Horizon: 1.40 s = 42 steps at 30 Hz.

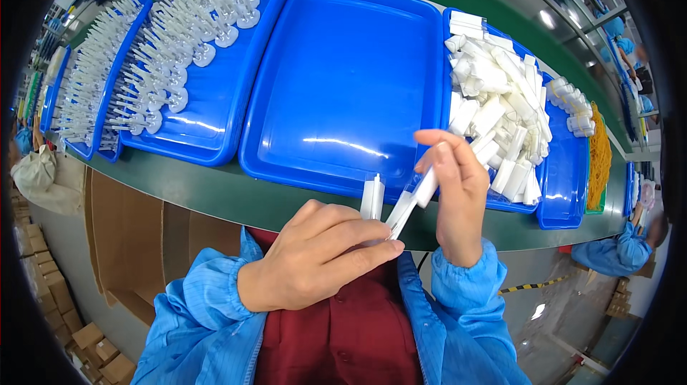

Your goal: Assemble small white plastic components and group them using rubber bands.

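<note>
My left hand (318, 252) is closed around two slim white pieces in clear plastic sleeves. One white sleeved piece (372, 199) stands up past its fingers, and another sleeved piece (402, 212) tilts to the right from the fingertips. Between the thumb and fingers of my right hand (461, 195) is a short white block (427, 186), which meets the upper end of the tilted piece. I cannot tell whether the two are joined. Both hands are in front of the near edge of a large blue tray (343, 70), whose bottom is bare.
On the right, a blue tray (540, 207) holds a heap of white sleeved pieces (497, 91). Beyond it are small clear-and-white rolls (570, 102) and yellow strands (600, 159). Left, blue trays bear rows of clear-based stemmed parts (204, 27). A cardboard box (129, 235) stands below the green bench.
</note>
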Each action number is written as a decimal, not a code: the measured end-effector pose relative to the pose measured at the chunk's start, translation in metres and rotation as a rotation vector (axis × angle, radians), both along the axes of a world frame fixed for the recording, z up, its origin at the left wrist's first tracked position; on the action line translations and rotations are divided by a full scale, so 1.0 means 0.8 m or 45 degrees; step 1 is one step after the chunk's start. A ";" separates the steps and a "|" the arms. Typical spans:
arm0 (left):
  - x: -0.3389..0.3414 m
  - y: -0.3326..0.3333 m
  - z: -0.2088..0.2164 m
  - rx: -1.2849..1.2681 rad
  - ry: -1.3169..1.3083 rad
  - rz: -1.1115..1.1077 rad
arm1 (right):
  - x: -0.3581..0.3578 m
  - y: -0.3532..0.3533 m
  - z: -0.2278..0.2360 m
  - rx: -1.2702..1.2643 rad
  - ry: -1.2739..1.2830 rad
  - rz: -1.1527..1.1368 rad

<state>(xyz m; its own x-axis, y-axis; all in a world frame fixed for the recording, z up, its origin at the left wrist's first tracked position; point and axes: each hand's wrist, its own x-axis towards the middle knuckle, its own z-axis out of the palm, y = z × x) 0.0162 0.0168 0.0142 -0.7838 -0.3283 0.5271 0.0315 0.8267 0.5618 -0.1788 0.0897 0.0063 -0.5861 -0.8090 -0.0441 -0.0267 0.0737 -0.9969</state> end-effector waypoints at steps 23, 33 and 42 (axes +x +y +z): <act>-0.002 -0.011 -0.032 0.163 0.168 0.184 | -0.100 0.065 0.005 0.342 1.788 0.108; -0.008 -0.011 -0.022 0.024 0.050 0.048 | -0.095 0.067 0.012 -0.008 0.883 -0.225; -0.011 -0.003 -0.005 -0.058 0.065 -0.051 | 0.010 0.019 0.008 -0.164 -0.315 -0.059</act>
<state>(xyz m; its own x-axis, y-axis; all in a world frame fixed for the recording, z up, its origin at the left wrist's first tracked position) 0.0073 0.0145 0.0100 -0.7674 -0.2723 0.5805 0.0925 0.8488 0.5205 -0.1711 0.1051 0.0126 -0.6068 -0.7898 -0.0893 0.2191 -0.0582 -0.9740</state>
